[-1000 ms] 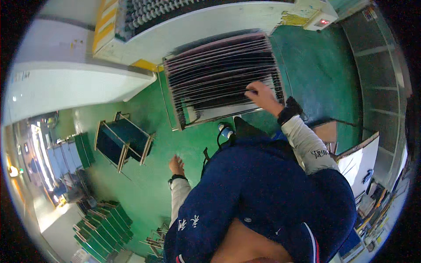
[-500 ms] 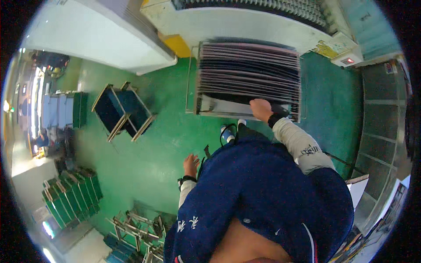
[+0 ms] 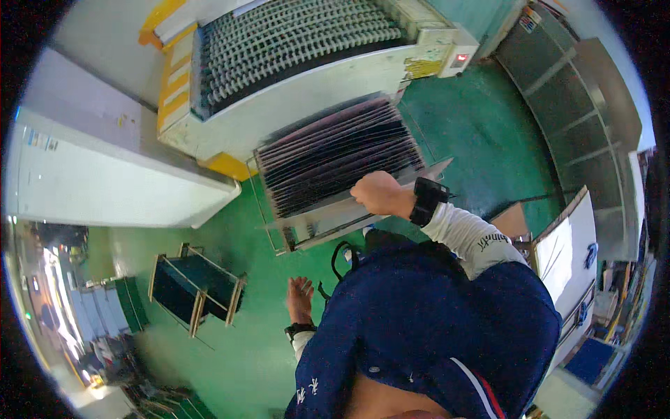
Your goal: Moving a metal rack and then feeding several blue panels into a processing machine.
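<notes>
In front of me on the floor stands a wire-framed rack packed with several thin dark panels on edge. My right hand, with a black device strapped at its wrist, is closed over the top edge of a thin grey panel at the rack's near side. That panel stands a little above the others, and its right corner sticks out past the rack. My left hand hangs to the left over the floor, fingers apart and holding nothing.
Behind the rack is a white machine with rows of rollers on top. A white cabinet-like body lies to the left. A wooden-framed cart stands on the green floor. Grey panelling and a white board are at the right.
My view has turned, so the machine's rollers show more fully. My right hand has raised a thin panel at the rack's near side. The left hand stays low and free.
</notes>
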`<state>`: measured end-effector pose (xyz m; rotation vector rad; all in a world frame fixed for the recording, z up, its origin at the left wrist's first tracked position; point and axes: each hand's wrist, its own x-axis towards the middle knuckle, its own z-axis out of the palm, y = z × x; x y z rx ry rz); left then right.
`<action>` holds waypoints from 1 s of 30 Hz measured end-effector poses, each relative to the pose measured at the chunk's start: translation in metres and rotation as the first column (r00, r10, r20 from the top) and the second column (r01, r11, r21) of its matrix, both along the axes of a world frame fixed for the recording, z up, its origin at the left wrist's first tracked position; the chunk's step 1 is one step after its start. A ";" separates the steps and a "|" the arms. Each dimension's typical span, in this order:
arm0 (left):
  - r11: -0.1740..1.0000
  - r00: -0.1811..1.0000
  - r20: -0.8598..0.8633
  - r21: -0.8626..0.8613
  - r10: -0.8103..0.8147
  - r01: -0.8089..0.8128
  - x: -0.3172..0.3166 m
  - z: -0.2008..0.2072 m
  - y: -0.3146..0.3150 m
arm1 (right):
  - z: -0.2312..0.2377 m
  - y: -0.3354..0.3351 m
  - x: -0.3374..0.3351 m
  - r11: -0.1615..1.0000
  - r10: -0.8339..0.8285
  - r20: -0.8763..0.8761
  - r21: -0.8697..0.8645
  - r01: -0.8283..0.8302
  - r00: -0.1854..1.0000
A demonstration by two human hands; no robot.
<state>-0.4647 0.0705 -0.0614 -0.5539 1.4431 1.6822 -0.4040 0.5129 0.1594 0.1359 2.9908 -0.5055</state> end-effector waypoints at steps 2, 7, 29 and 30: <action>0.972 0.999 -0.042 0.235 0.023 -0.012 -0.024 0.054 0.038 | 0.032 0.002 0.002 1.000 -0.011 0.029 -0.005 0.012 1.000; 0.720 0.967 0.250 0.662 0.047 -0.206 -0.067 0.168 0.094 | 0.095 0.008 0.006 0.973 0.218 -0.107 0.095 -0.208 0.970; 0.866 0.895 -0.258 0.448 0.363 -0.222 -0.119 0.249 0.192 | 0.146 0.115 -0.054 0.979 0.200 -0.606 0.160 -0.129 0.770; 0.817 0.919 -0.200 0.547 0.340 -0.183 -0.121 0.241 0.197 | 0.135 0.119 -0.054 0.978 0.204 -0.624 0.166 -0.128 0.754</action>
